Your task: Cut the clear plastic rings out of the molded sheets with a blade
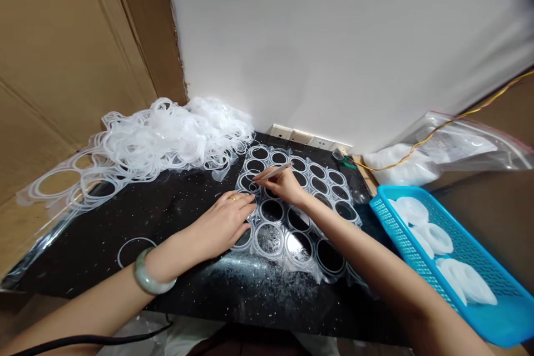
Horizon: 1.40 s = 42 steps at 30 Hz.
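Observation:
A translucent sheet [272, 236] with rows of round holes, each edged by a pale ring, lies on the black table. My left hand [229, 214] rests palm down on the sheet's left edge, fingers stretched out and holding nothing. Just beyond its fingertips, my right hand [281, 184] pinches a slim, pale, pen-like tool [275, 173]. The tool's tip points left, at a ring in the sheet's left column; its exact kind is unclear. One loose thin ring [136, 240] lies on the table beside my left wrist.
A tangled heap of translucent ring scraps [167, 133] fills the back left, against cardboard [75, 39]. Wall sockets [302, 137] line the back. At right stands a blue basket [479, 295] with white discs [434, 238], near plastic bags [454, 142] and a yellow wire [471, 115].

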Tool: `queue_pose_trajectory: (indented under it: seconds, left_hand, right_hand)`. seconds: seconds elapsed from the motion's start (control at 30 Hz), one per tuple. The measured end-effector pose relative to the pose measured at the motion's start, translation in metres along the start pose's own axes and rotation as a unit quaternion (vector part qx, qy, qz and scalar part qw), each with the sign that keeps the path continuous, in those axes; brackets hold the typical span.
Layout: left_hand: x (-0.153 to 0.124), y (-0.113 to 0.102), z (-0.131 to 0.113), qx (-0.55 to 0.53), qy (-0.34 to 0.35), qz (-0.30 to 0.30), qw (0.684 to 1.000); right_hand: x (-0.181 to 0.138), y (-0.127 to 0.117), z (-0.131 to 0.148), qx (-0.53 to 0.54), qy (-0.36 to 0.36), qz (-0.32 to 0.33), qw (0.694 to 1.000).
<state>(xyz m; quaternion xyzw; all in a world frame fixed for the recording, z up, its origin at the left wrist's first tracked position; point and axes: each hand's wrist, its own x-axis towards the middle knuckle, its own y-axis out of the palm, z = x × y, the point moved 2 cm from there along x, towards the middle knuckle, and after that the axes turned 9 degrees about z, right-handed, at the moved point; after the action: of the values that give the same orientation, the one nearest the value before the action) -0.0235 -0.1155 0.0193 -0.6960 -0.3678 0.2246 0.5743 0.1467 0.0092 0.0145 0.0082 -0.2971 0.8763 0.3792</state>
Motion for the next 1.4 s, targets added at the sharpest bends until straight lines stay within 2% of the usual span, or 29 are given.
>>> queue_pose_trajectory:
  seconds: [0.13,0.23,0.37,0.43,0.6,0.7,0.8,0.87,0.93,1.0,1.07,1.1,1.13,1.17,1.27,1.33,1.4]
  left_hand:
    - [0.003,0.010,0.007,-0.001,0.006,-0.011,1.000]
    - [0.004,0.002,0.007,-0.041,-0.003,-0.034,0.999]
    - [0.013,-0.027,0.014,-0.107,-0.099,-0.164,0.976]
    - [0.020,-0.039,0.021,-0.158,-0.120,-0.192,0.961]
    - [0.033,-0.044,0.034,-0.335,-0.107,-0.092,0.932]
    - [0.034,-0.038,0.040,-0.383,-0.096,-0.062,0.917]
    - [0.034,-0.032,0.047,-0.353,-0.103,-0.058,0.928]
    - [0.035,-0.030,0.051,-0.333,-0.130,-0.095,0.929]
    - [0.035,-0.026,0.053,-0.390,-0.151,-0.149,0.896]
    - [0.036,-0.021,0.052,-0.524,-0.154,-0.173,0.819]
    - [0.037,-0.015,0.050,-0.643,-0.149,-0.152,0.736]
    - [0.037,-0.013,0.049,-0.672,-0.148,-0.141,0.712]
    - [0.037,-0.012,0.049,-0.676,-0.149,-0.139,0.709]
    - [0.036,-0.011,0.050,-0.652,-0.149,-0.147,0.729]
    - [0.032,-0.015,0.056,-0.467,-0.135,-0.181,0.855]
    - [0.030,-0.017,0.056,-0.335,-0.093,-0.162,0.924]
    - [0.028,-0.015,0.052,-0.237,-0.031,-0.123,0.963]
  right_hand:
    - [-0.004,0.005,-0.002,0.149,0.077,0.026,0.985]
    - [-0.001,0.003,0.000,0.215,0.098,0.019,0.971]
    - [0.000,-0.001,0.012,0.286,0.102,0.007,0.953]
    - [-0.001,0.000,0.020,0.318,0.097,0.017,0.943]
    - [-0.006,0.003,0.031,0.377,0.100,0.021,0.920]
    - [-0.011,0.003,0.030,0.405,0.108,0.025,0.908]
    - [-0.018,0.005,0.026,0.435,0.132,0.051,0.889]
    - [-0.023,0.010,0.026,0.456,0.143,0.092,0.873]
    - [-0.029,0.017,0.029,0.466,0.139,0.140,0.863]
    - [-0.035,0.023,0.033,0.455,0.124,0.179,0.863]
    - [-0.040,0.025,0.036,0.428,0.114,0.205,0.873]
    - [-0.041,0.023,0.036,0.408,0.114,0.206,0.882]
    - [-0.041,0.020,0.034,0.385,0.116,0.197,0.894]
    - [-0.040,0.015,0.031,0.356,0.118,0.174,0.910]
    - [-0.029,-0.003,0.017,0.243,0.092,0.064,0.963]
    - [-0.018,-0.010,0.007,0.176,0.068,0.029,0.982]
    - [-0.008,-0.010,-0.002,0.141,0.059,0.030,0.988]
